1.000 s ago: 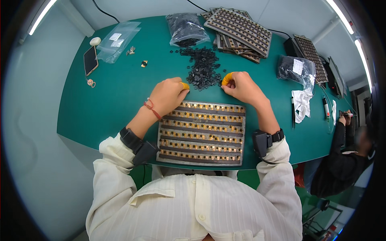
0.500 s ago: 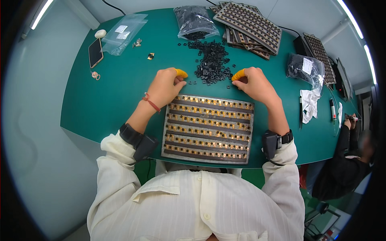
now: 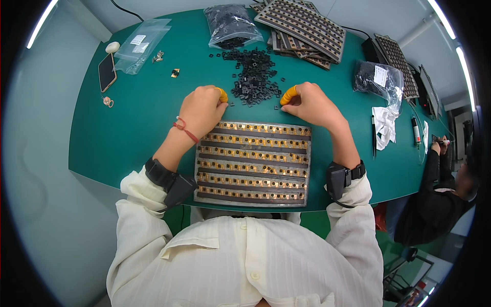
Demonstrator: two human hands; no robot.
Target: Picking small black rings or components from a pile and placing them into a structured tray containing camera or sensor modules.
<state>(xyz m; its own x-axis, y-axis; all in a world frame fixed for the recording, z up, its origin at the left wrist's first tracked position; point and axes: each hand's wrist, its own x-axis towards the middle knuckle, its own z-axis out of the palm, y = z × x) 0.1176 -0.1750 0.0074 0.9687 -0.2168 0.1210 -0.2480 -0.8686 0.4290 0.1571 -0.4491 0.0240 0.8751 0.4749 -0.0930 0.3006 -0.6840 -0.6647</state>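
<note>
A loose heap of small black square frames (image 3: pixel 254 77) lies on the green table in front of me. At its near left edge is my left hand (image 3: pixel 202 108), with a yellow finger cot on the index finger. Its thumb and index finger are pinched together beside a stray frame. My right hand (image 3: pixel 313 106), also wearing a yellow finger cot, pinches at the near right edge, close to another stray frame. What either pinch holds is too small to make out. Below both hands lies a metal tray (image 3: pixel 253 203) with rows of gold strips bearing small black squares.
Behind the heap are a bag of black frames (image 3: pixel 232 25) and stacked trays (image 3: pixel 307 28). Another bag (image 3: pixel 378 79), a white cloth (image 3: pixel 384 125) and tweezers (image 3: pixel 374 134) lie right. A phone (image 3: pixel 107 72) and clear bags (image 3: pixel 140 46) lie left. A co-worker (image 3: pixel 434 204) sits far right.
The whole view has shifted, so the table and its things appear farther left. Both hands stay pinched at the near edge of the heap, with only slight movement.
</note>
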